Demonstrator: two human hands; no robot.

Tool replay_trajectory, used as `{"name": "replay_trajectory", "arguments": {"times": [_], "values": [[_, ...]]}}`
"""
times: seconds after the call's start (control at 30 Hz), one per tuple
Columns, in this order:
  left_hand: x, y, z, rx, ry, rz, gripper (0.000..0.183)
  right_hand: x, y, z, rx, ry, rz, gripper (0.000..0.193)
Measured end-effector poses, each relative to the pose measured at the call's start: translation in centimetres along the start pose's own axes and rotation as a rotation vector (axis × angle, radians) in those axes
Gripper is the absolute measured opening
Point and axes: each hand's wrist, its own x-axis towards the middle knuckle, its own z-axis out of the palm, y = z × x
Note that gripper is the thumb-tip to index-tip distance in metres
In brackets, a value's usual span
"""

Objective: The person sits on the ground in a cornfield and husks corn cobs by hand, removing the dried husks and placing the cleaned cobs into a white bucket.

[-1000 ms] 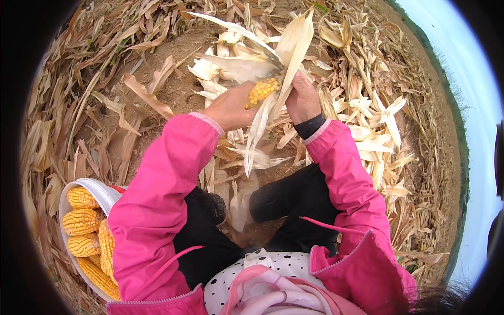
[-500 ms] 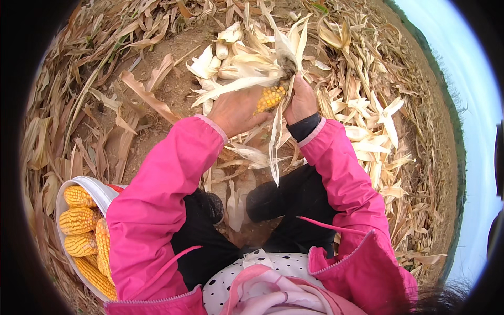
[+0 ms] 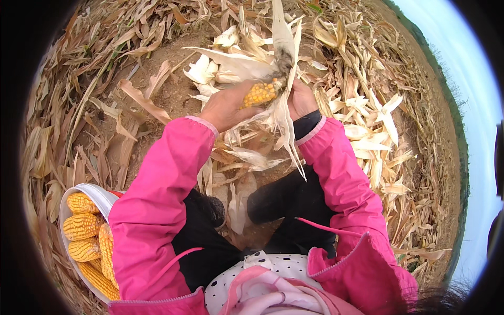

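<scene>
Out in front of me, above the ground, is a corn cob (image 3: 260, 93) with yellow kernels showing. My left hand (image 3: 227, 106) is wrapped round the bared part of it. Pale dry husk (image 3: 284, 118) hangs and fans out from the cob's far end, where a dark, mouldy-looking patch (image 3: 283, 63) shows. My right hand (image 3: 301, 98) is closed on the husk at that end; its fingertips are partly hidden behind the leaves.
A white bucket (image 3: 63, 202) of husked yellow corn (image 3: 83, 226) stands at my left. Several ears in pale husk (image 3: 202, 69) lie on the soil ahead. Stripped husks (image 3: 362, 134) are heaped to the right, and dry stalks and leaves surround me.
My left hand has drawn the cob slightly left, toward me. The cob now points more sideways and shows more kernels, and the husk strips have spread further from it.
</scene>
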Motion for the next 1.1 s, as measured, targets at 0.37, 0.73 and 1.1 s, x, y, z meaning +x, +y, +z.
{"name": "replay_trajectory", "arguments": {"times": [0.37,0.73,1.1], "values": [[0.9,-0.8,-0.3,-1.091,0.008,-0.270,0.058,-1.3,-1.9,1.4,0.096,0.053,-0.065,0.027],[0.7,-2.3,-1.4,-1.516,0.069,-0.282,0.044,-1.0,-5.4,-2.4,0.048,0.173,-0.208,0.019],[0.6,-2.5,-1.6,-1.434,0.013,-0.350,0.046,0.2,-11.3,-12.8,0.024,0.320,-0.404,0.024]]}}
